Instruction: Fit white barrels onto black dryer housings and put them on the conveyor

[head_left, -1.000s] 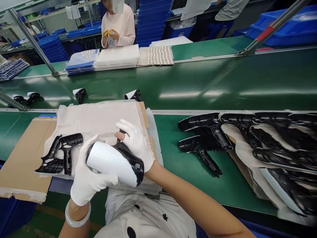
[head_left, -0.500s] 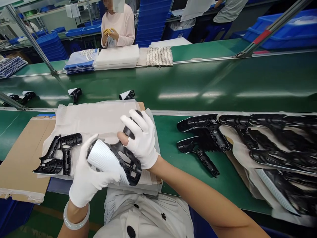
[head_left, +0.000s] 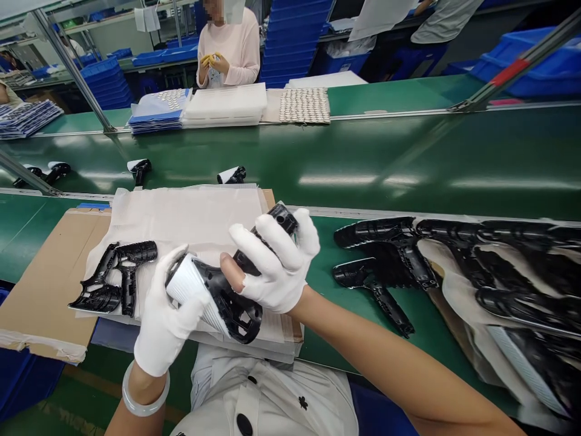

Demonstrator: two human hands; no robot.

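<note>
My gloved left hand [head_left: 158, 324] grips the white ribbed barrel of a pistol-shaped housing [head_left: 195, 287], which looks like a hair dryer shell. The gloved right hand [head_left: 276, 266] is wrapped round its black handle, with the bare thumb tip pressed along it. The black end with openings points down toward my lap, and the handle's end sticks up between my right fingers. To the left, two black half shells [head_left: 113, 278] lie inside-up on a white-sheeted stack [head_left: 181, 212]. Part of the barrel is hidden by my left hand.
Right of me, black half shells [head_left: 376, 290] lie on the green table, beside a layered pile of more shells [head_left: 521, 290]. Several housings [head_left: 232, 175] rest on the green conveyor [head_left: 363, 157]. Cardboard [head_left: 49, 272] lies at left. A person [head_left: 231, 48] works across the line.
The housing has turned in my hands, so the handle's end now shows and its black inner side is angled differently. My right hand has shifted right. The view has moved slightly.
</note>
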